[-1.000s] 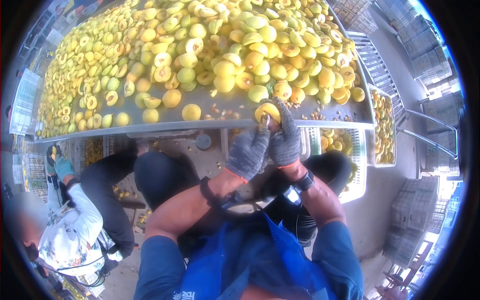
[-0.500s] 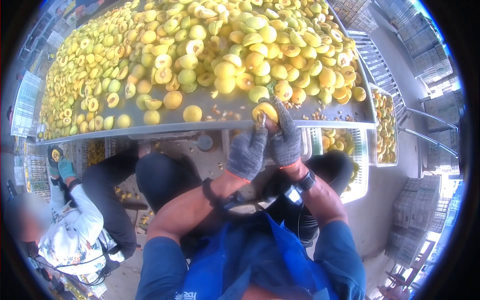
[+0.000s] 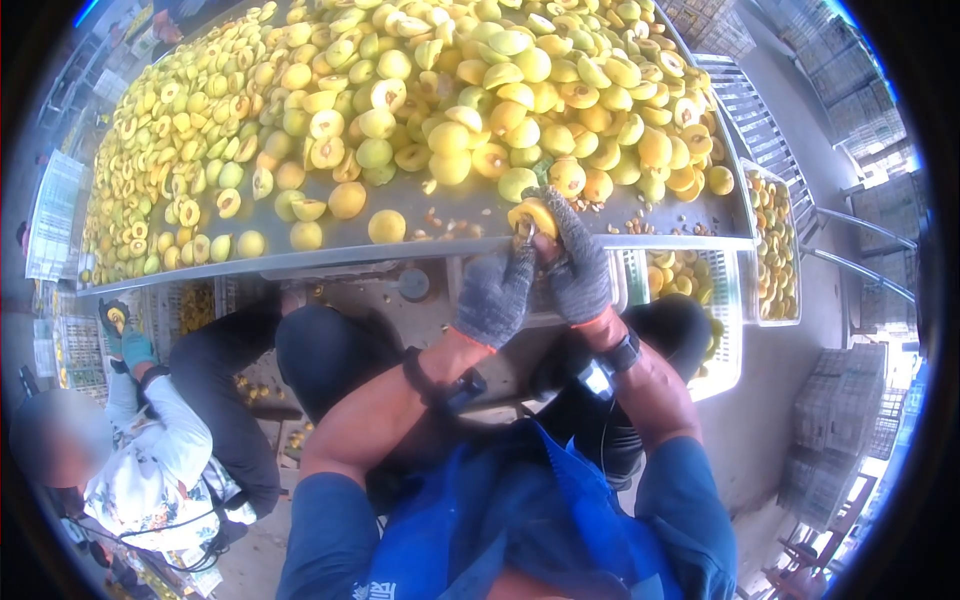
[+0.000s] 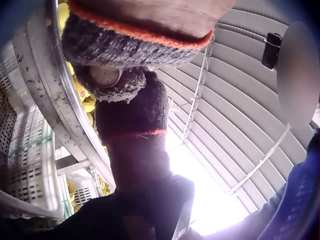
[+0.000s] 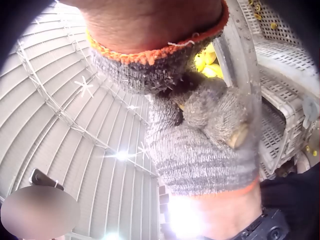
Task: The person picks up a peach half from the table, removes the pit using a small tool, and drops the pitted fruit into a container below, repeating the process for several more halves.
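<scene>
My gloved right hand [image 3: 580,283] grips a yellow peach [image 3: 533,215] over the front edge of the metal table, its fingers along the far side. A hollow shows in the cut flesh. Close against it from the left, my gloved left hand [image 3: 494,297] holds a small tool with a metal tip [image 3: 528,233] at the hollow. The tool's round tan handle end [image 4: 105,76] sits among curled glove fingers in the left wrist view. In the right wrist view a tan end [image 5: 239,136] pokes from the left glove [image 5: 200,155]. The rest of the tool is hidden.
A wide heap of whole and halved peaches [image 3: 450,130] covers the metal table [image 3: 440,208], with loose pits near its front edge. Fruit-filled crates [image 3: 722,330] stand below and right. Another person [image 3: 160,430] sits at left, gloved hands on a fruit.
The peach has turned slightly in my right hand, and the metal tip stays at its cut face. Both hands keep nearly the same place. The person at left has shifted their hands slightly.
</scene>
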The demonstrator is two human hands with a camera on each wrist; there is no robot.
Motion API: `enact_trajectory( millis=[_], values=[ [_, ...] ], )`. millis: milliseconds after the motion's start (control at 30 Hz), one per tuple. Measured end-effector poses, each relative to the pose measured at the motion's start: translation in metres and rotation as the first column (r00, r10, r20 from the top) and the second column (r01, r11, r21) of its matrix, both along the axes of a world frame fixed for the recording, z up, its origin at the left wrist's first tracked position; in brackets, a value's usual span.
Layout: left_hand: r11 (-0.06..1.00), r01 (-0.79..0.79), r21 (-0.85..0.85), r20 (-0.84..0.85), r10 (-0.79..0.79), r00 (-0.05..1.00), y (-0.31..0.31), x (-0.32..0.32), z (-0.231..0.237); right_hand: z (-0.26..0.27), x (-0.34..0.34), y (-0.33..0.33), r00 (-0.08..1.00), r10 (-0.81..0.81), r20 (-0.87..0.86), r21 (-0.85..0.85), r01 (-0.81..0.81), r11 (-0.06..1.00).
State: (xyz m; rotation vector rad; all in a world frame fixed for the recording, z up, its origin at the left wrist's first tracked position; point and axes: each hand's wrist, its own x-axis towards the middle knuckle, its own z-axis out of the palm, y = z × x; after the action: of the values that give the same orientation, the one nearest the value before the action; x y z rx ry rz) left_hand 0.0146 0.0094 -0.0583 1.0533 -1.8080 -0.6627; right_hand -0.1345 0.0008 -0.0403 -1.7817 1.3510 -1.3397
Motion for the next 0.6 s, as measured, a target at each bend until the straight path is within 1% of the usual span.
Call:
enact_trajectory(
  millis=[67,133,200,300,400,500,600],
  values=[
    [1.000,-0.011,-0.005,0.033,0.011,0.999,0.002,0.000,-0.001,0.004,-0.001,-0.001,1.000,0.022,0.021,0.012,-0.023,1.000],
    [0.999,-0.040,-0.013,0.019,0.041,0.999,0.002,-0.002,0.001,0.005,-0.001,-0.001,0.998,0.034,0.062,0.019,-0.035,0.999],
    [0.996,-0.086,-0.012,-0.042,0.086,0.995,0.003,-0.006,0.005,0.002,0.000,0.000,0.992,0.032,0.124,0.031,-0.037,0.999],
    [0.997,-0.074,0.019,-0.051,0.074,0.996,0.001,-0.008,0.008,0.001,0.003,0.002,0.993,0.001,0.118,0.009,-0.002,1.000],
    [0.996,-0.082,-0.030,0.006,0.082,0.997,0.001,-0.007,0.004,-0.004,-0.001,0.000,0.995,0.021,0.097,-0.021,-0.019,1.000],
    [0.986,-0.019,0.163,-0.107,0.037,0.994,0.001,-0.007,0.015,0.002,-0.008,-0.001,0.998,0.052,0.045,-0.007,-0.052,0.999],
    [0.981,0.018,0.194,-0.072,-0.004,0.997,-0.002,-0.003,0.014,0.015,-0.014,-0.001,0.961,0.123,0.248,0.158,-0.166,0.973]
  ],
)
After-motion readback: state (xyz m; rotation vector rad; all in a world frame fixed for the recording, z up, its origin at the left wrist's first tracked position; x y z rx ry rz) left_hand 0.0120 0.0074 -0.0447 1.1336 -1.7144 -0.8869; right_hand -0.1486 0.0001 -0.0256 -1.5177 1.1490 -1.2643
